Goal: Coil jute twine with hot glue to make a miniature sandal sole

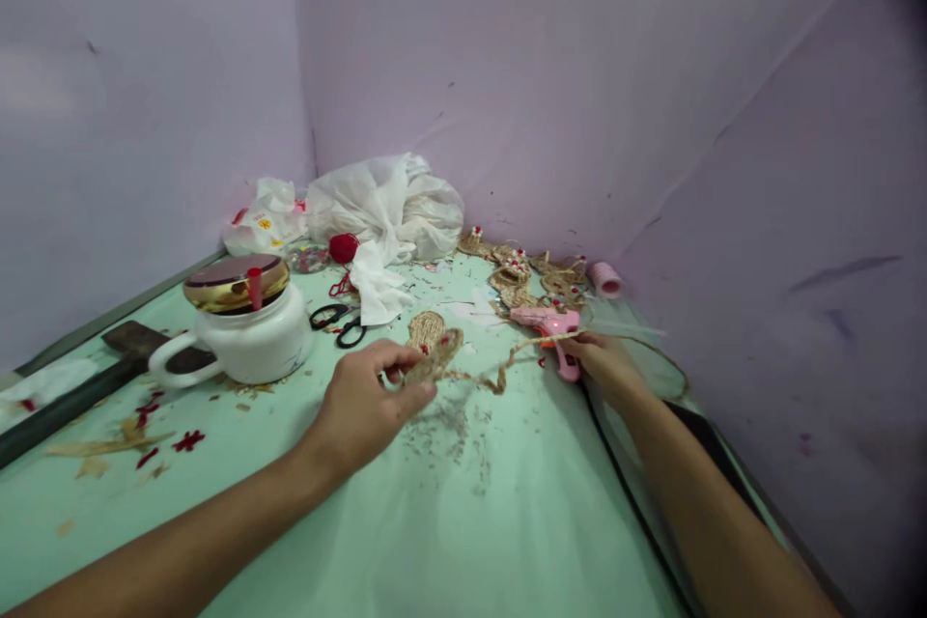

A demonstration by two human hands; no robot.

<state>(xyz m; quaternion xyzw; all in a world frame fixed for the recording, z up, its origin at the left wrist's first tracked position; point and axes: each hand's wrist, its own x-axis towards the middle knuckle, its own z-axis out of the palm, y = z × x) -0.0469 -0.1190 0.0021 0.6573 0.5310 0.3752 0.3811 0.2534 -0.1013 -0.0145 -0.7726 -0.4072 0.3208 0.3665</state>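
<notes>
My left hand [369, 398] pinches a small coiled jute piece [436, 355] just above the pale green table [463, 521]. A braided jute cord [499, 372] runs from that piece toward my right hand [604, 365]. My right hand is closed on the handle of a pink glue gun [548, 328], which lies low over the table with its nozzle pointing left. A second flat jute coil [426, 328] lies just behind my left hand's fingers.
A white mug with a gold lid [242, 321] stands at the left, black scissors [339, 323] beside it. A white plastic bag [387, 203] and red yarn ball [344, 247] sit at the back. Finished jute pieces [532, 275] and a pink spool [604, 280] lie by the wall. A dark hammer [87, 381] lies far left.
</notes>
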